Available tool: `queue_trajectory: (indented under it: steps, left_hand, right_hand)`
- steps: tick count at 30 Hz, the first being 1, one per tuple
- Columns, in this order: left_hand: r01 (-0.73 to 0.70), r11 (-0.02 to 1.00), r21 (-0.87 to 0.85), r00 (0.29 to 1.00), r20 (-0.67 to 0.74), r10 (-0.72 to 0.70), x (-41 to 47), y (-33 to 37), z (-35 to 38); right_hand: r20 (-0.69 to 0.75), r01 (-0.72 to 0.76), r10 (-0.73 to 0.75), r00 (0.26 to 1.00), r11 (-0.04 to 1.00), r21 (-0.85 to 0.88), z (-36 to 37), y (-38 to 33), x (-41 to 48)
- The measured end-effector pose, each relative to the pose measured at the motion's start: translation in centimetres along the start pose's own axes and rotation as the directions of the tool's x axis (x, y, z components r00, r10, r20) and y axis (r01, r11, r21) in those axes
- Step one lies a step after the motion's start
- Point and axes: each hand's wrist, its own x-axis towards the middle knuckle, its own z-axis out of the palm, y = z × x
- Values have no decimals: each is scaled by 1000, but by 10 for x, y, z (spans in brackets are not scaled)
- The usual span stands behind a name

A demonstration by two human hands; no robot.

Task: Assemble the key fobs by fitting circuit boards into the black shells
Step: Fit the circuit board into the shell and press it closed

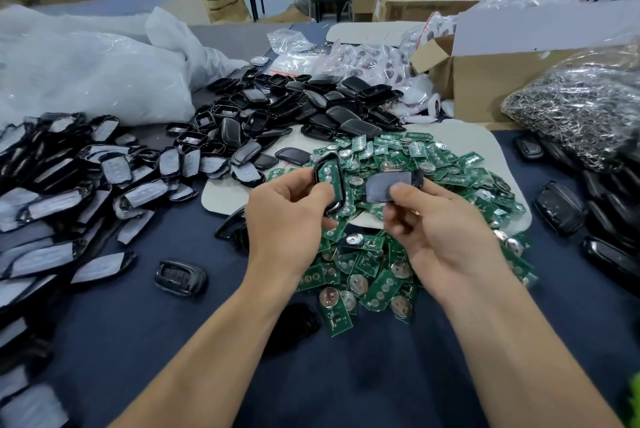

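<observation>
Both hands full: left hand (pixel 287 216) holds glossy black plastic shell (pixel 341 185) with green circuit board (pixel 327 172) inside; right hand (pixel 440 226) pinches matte dark cover (pixel 381 185). Likely light, stiff; hold by edges.

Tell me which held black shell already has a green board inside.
The shell in the left hand: a green board fills its frame; the piece in the right hand shows only dark plastic.

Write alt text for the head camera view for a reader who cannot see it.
A person's left hand holds a black shell with a green circuit board inside; the right hand holds a dark cover above a pile of boards.
</observation>
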Motion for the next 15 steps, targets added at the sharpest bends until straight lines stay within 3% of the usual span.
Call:
queue_trajectory:
  steps: [7, 11, 15]
  left_hand:
    - [-48, 999, 19, 999, 3, 48, 1, -4, 7]
    - [-68, 997, -31, 994, 88, 71, 0, -3, 14]
    - [-10, 994, -106, 994, 111, 21, 2, -7, 17]
  right_hand:
    - [-7, 65, -65, 998, 997, 28, -1, 4, -3]
    - [-19, 205, -211, 977, 965, -161, 7, 13, -3]
    - [-17, 317, -352, 936, 863, -394, 11, 21, -1]
